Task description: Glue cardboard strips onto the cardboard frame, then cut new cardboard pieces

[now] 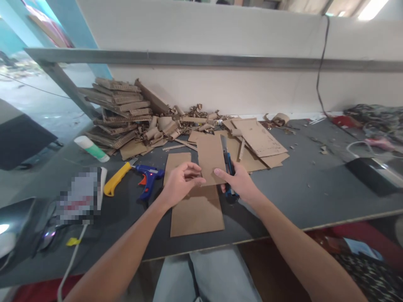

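Note:
A flat rectangular cardboard piece (211, 157) is held raised in my right hand (239, 179), its thumb pressed on the lower right corner. The same hand has a blue utility knife (229, 161) in its fingers, blade pointing away from me along the piece's right edge. My left hand (185, 181) is at the piece's lower left edge, fingers curved and apart from the thumb; whether a fingertip touches the edge I cannot tell. Beneath the hands, a larger cardboard sheet (197, 214) lies on the dark table. Another cardboard strip (176, 161) lies behind my left hand.
To the left are a blue glue gun (150, 178), a yellow-handled cutter (118, 179) and a white-green tube (92, 149). Stacked cardboard (121, 105) and curled scraps (166, 126) line the wall. Cardboard sheets (258, 138) lie behind right; a black-and-white device (374, 176) sits far right.

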The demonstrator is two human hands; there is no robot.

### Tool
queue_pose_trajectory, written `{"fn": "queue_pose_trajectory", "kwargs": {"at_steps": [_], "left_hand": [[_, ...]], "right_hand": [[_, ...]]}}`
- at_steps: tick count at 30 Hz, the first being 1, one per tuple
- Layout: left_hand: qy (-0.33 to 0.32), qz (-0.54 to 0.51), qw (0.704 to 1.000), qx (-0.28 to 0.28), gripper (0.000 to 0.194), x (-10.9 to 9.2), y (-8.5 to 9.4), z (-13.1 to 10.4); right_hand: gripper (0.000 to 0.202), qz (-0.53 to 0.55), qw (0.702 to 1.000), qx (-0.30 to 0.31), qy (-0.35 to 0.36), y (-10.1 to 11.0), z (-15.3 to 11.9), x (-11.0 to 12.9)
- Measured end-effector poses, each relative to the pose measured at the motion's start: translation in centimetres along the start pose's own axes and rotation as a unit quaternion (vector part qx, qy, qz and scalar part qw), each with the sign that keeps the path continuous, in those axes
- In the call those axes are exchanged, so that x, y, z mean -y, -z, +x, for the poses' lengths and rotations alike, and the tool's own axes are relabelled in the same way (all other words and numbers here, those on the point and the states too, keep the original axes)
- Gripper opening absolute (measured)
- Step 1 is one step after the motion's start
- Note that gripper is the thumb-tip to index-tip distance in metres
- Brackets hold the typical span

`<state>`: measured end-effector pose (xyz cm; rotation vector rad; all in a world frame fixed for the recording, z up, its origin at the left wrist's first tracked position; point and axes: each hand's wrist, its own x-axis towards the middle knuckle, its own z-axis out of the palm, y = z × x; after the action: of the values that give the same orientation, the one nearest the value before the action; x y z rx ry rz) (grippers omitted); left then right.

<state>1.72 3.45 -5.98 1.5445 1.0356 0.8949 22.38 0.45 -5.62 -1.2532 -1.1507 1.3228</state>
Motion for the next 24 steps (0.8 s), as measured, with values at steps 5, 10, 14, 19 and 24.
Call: {"fn": "queue_pose_trajectory", "kwargs": {"at_steps": [5, 10, 14, 19, 24], "left_hand": [[0.056, -0.029, 0.997, -0.041, 0.041, 0.4, 0.7, -0.1], [0.086, 0.042, 0.994, -0.061, 0.023, 0.9, 0.6, 0.0], [0.006, 0.134, 0.989, -0.068, 0.011, 1.9, 0.4, -0.1], [-0.046, 0.181, 0.980, -0.070, 0.015, 2.2, 0.4, -0.1], [-0.040, 0.197, 0.979, -0.012, 0.010, 1.9, 0.6, 0.0]], "right_hand": [[0.052, -0.013, 0.999, 0.052, 0.007, -0.1, 3.3, -0.4], [0.051, 0.012, 0.997, 0.080, -0.013, -0.2, 4.0, -2.2], [0.051, 0.005, 0.997, 0.073, -0.028, -0.1, 3.4, -2.3], [0.052, -0.003, 0.996, 0.085, -0.040, 0.2, 3.2, -1.8], [0.050, -0.007, 0.999, 0.051, -0.018, 0.0, 3.0, -2.1]]}}
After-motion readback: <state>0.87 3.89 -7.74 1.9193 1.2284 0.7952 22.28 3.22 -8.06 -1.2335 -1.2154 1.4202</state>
